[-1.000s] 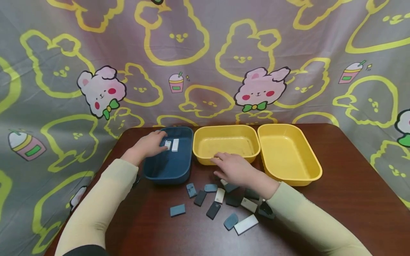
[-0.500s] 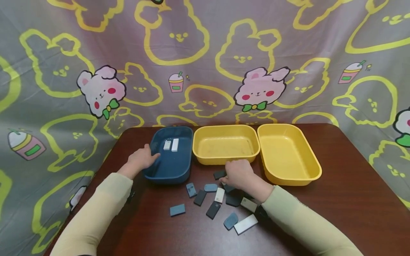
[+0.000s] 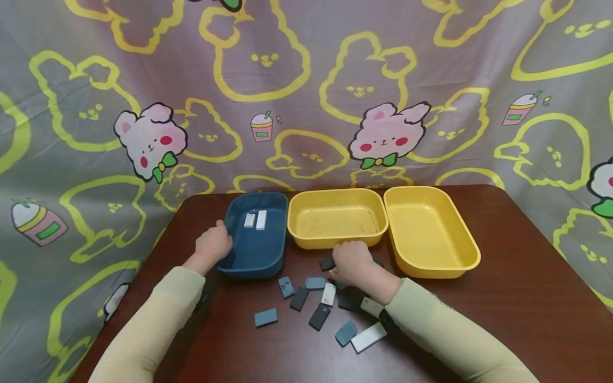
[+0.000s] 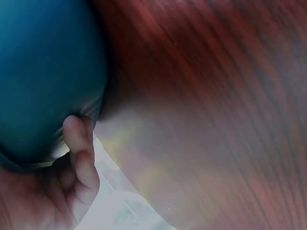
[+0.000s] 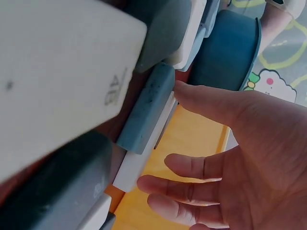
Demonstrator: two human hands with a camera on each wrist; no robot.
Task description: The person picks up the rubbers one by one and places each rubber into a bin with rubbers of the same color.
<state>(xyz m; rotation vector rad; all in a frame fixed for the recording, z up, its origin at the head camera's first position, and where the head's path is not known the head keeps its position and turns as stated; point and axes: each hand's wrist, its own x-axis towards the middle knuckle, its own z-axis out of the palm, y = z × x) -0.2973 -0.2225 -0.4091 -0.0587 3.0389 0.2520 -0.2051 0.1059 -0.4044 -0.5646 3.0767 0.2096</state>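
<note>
My left hand (image 3: 213,243) grips the left rim of a blue plastic tub (image 3: 253,252), its fingers bent at the edge in the left wrist view. Inside the tub lie two white erasers, one short (image 3: 249,220) and one longer (image 3: 261,219). Reaching into the pile before the middle tub is my right hand (image 3: 353,260). In the right wrist view its thumb tip is right at a blue-grey eraser (image 5: 151,110) lying over a white eraser (image 5: 128,171); the other fingertips extend near that white one's far end, spread from the thumb.
Two yellow tubs stand right of the blue one, a middle tub (image 3: 330,218) and a right tub (image 3: 426,239). Several loose erasers cover the brown table (image 3: 215,340), among them a long white eraser (image 3: 369,337) and a dark eraser (image 3: 319,317). A patterned curtain (image 3: 306,96) hangs behind.
My left hand has drawn back from over the blue tub to its left rim. The right hand has come down from the middle tub's front edge into the erasers.
</note>
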